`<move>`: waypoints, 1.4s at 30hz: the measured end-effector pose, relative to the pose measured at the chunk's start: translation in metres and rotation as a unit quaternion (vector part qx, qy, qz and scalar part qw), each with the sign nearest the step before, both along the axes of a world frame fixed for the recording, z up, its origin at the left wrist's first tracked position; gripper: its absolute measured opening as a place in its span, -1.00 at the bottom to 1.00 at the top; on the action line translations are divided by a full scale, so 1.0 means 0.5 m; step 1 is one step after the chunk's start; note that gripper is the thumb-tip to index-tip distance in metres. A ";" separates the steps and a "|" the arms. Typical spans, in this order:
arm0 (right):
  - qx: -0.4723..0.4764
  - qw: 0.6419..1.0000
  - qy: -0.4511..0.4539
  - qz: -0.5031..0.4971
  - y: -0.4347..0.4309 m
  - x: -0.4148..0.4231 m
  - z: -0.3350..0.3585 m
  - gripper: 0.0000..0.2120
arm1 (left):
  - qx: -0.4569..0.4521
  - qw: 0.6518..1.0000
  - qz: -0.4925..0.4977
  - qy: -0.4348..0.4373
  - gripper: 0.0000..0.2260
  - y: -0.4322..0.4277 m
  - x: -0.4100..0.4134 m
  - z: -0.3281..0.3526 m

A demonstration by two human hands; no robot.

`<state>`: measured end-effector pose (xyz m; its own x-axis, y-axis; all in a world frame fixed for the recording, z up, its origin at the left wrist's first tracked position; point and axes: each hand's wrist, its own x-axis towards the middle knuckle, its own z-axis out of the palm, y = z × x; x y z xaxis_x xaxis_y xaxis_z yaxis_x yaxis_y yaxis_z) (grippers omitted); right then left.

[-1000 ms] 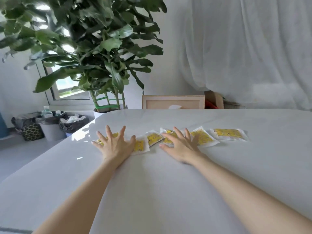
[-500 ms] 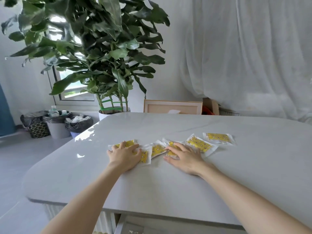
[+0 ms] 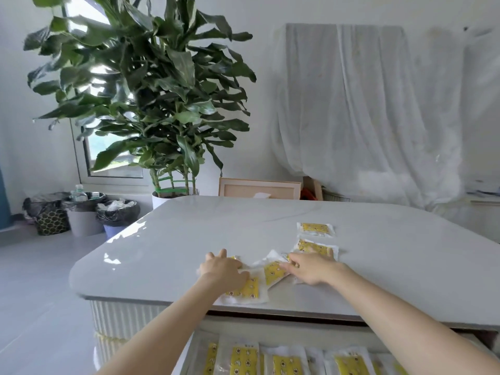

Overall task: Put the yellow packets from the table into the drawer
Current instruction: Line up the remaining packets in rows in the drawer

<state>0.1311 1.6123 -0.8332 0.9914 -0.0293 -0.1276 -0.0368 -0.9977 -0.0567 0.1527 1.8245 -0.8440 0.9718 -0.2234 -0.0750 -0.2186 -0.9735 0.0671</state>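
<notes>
Palms of left hand (image 3: 224,269) and right hand (image 3: 311,267) press flat, grip open and holding nothing, on yellow packets (image 3: 273,272); an even sweep toward six o'clock should tip them off the table (image 3: 189,239) into the drawer (image 3: 270,334).

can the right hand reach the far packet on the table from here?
Likely yes. The far packet lies flat on the table just beyond the right hand; only a second packet lies between, nothing upright. That hand rests on the nearer packets, so it must lift off first.
</notes>
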 end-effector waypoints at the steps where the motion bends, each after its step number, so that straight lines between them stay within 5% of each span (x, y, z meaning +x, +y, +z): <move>1: -0.024 1.000 0.001 -0.008 -0.004 -0.008 0.005 -0.63 | -0.004 1.000 -0.008 0.003 -0.57 -0.004 -0.012 0.005; 5: -0.087 0.995 -0.047 -0.029 -0.015 -0.031 0.015 -0.60 | -0.011 0.995 -0.041 0.090 -0.42 -0.017 -0.054 0.041; 8: 0.001 0.996 -0.069 -0.058 -0.011 -0.040 0.017 -0.63 | 0.055 0.990 -0.089 0.096 -0.19 -0.018 -0.058 0.052; 12: 0.111 0.990 0.051 -0.064 0.007 -0.041 0.031 -0.19 | 0.025 0.993 -0.089 0.074 -0.13 -0.019 -0.042 0.039; 18: 0.123 0.990 0.057 -0.037 0.014 -0.011 0.027 0.06 | -0.004 0.995 -0.088 0.050 -0.18 -0.019 -0.029 0.029; 23: 0.087 0.991 0.090 -0.053 0.027 -0.027 0.043 -0.18 | -0.017 0.993 -0.101 0.052 -0.19 -0.013 -0.027 0.029; 26: 0.068 0.993 0.076 -0.053 0.011 -0.012 0.022 0.33 | -0.040 0.992 -0.107 0.056 -0.22 -0.012 -0.022 0.024; 29: 0.061 0.991 0.068 -0.095 0.015 -0.036 0.027 0.13 | -0.107 0.986 -0.101 0.081 -0.24 0.000 -0.013 0.028; 33: 0.134 0.984 0.043 -0.110 0.003 -0.040 0.026 0.00 | -0.254 0.960 -0.045 0.106 -0.34 0.043 0.017 0.032; 37: 0.250 0.958 0.003 -0.142 -0.014 -0.049 0.038 -0.33 | -0.371 0.924 0.059 0.078 -0.38 0.072 0.048 0.018; 42: 0.445 0.879 -0.019 -0.169 -0.030 -0.048 0.058 -0.34 | -0.297 0.949 0.091 0.055 -0.47 0.079 0.064 -0.004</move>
